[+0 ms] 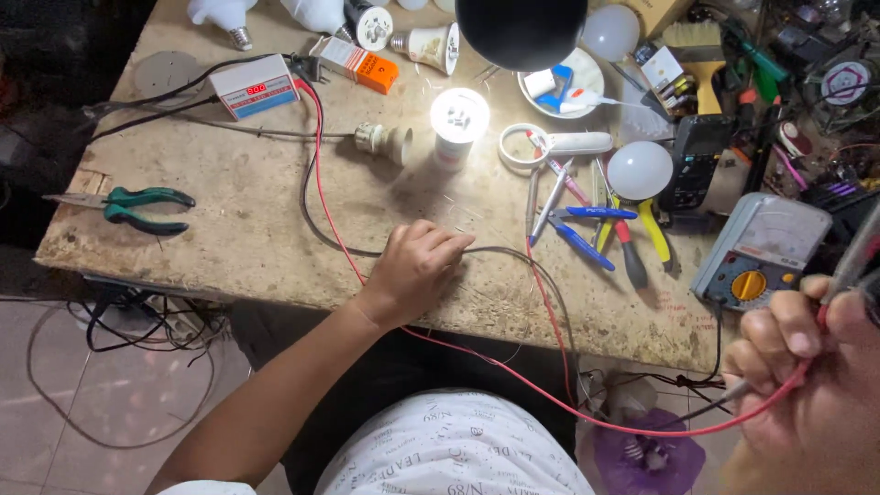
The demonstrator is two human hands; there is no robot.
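1. A worn, pale wooden bench (257,229) fills the upper part of the frame, seen from above by the person seated at it.
2. The left hand (412,270) rests at the centre of the frame, near the bench's front edge. Its fingers (440,246) are curled loosely, knuckles up, lying on a black wire (316,225). I cannot tell whether they pinch it.
3. The right hand (807,385) is at the lower right of the frame, close to the camera. Its fingers (779,335) are closed around red and black test leads (839,275).
4. A red wire (323,192) runs from the upper left of the frame, passes under the left hand, loops off the bench's front edge and rises to the right hand.
5. A lit bulb module (458,119) glows bright white at upper centre, beside an unlit lamp socket (385,142).
6. A small white meter box with a red digital display (254,87) sits at upper left.
7. Green-handled pliers (137,209) lie at the left edge of the bench.
8. An analogue multimeter with a yellow dial (765,252) sits at right, just above the right hand.
9. A round white bulb dome (640,170) and several blue, yellow and red-handled tools (596,229) lie right of centre.
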